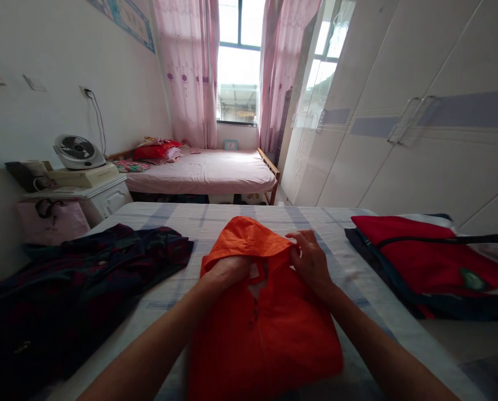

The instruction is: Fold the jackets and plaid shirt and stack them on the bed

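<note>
Left hand (pixel 228 272) reaches under the front edge of the hood (pixel 249 235) of an orange garment (pixel 301 328); its fingertips are hidden, so I cannot tell how far they are closed. Right hand (pixel 311 259) is half open, fingers curled at the hood's right edge, touching the cloth; whether it pinches the fabric is unclear. The garment lies at the lower centre of the frame, its neck opening showing between the hands, on a pale sheet (pixel 316 220) with blue bands. At lower left lies a rumpled dark plaid garment (pixel 119 262); at the right, a pile of clothes has a red piece (pixel 411 256) near its top, crossed by a black strap (pixel 441 239). Farther up, a pink-covered bed (pixel 215 170) stands below a window (pixel 238 72) between pink curtains (pixel 188 72). A fan (pixel 79 150) sits at the left, and a white wardrobe (pixel 437 61) fills the upper right.
</note>
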### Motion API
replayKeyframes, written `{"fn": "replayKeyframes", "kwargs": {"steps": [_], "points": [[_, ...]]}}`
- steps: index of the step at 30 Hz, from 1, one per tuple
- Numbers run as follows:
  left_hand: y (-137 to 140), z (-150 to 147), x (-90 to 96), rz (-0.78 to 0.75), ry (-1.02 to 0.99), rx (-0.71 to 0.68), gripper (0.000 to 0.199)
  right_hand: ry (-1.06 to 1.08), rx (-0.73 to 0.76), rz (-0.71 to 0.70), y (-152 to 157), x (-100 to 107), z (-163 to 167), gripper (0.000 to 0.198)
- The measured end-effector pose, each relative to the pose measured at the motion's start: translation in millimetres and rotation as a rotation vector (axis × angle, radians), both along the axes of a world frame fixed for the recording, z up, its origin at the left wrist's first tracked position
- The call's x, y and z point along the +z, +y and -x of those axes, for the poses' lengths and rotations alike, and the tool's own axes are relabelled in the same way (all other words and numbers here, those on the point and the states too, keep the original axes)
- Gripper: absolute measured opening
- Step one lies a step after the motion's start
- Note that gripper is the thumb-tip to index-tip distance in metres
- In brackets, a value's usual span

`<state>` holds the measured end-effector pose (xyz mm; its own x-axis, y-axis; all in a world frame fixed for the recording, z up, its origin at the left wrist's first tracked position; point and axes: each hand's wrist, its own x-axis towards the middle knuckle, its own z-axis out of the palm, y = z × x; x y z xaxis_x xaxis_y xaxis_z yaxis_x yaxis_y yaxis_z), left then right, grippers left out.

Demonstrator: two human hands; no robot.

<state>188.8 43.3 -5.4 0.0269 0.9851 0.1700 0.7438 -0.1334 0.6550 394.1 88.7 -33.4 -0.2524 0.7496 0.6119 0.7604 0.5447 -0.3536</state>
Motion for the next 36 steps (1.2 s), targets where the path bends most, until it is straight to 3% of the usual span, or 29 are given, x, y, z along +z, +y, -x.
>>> {"fn": "replayKeyframes", "kwargs": {"steps": [2,4,6,9,11,13,16,18,23,28,33,36], "points": [[-25,10,5.8,0.02,0.078,-0.025,0.013,-0.086,0.117,-0.04,-5,5,-7,0.033],[-50,21,14.3,-0.041,0.177,-0.057,0.018,-0.131,0.22,-0.053,-9,14,-12,0.033],[-66,30,23.0,-0.25,0.255,-0.057,0.021,-0.102,0.264,-0.056,-12,27,-12,0.032],[-64,37,24.4,-0.539,0.345,-0.047,0.033,-0.103,0.286,-0.059,-14,39,-2,0.034],[-52,40,12.1,-0.462,0.429,-0.107,0.044,-0.2,0.32,-0.026,-14,35,7,0.036],[-38,43,-7.1,-0.222,0.464,-0.18,0.05,-0.328,0.394,0.07,-11,25,13,0.034],[-26,52,-29.1,0.019,0.355,-0.221,0.05,-0.43,0.506,0.239,-2,12,15,0.035],[-20,61,-29.8,0.008,0.268,-0.187,0.047,-0.383,0.45,0.28,8,15,14,0.037],[6,87,-7.1,-0.091,0.204,0.058,0.053,-0.187,0.142,0.419,47,38,28,0.039],[37,96,-12.2,-0.017,0.161,0.059,0.061,-0.22,0.19,0.651,84,33,47,0.057],[47,84,-26.7,0.074,0.063,-0.017,0.056,-0.299,0.237,0.842,97,22,57,0.026],[52,80,-27.3,0.108,-0.038,-0.011,0.059,-0.288,0.234,0.838,98,15,62,0.011]]}}
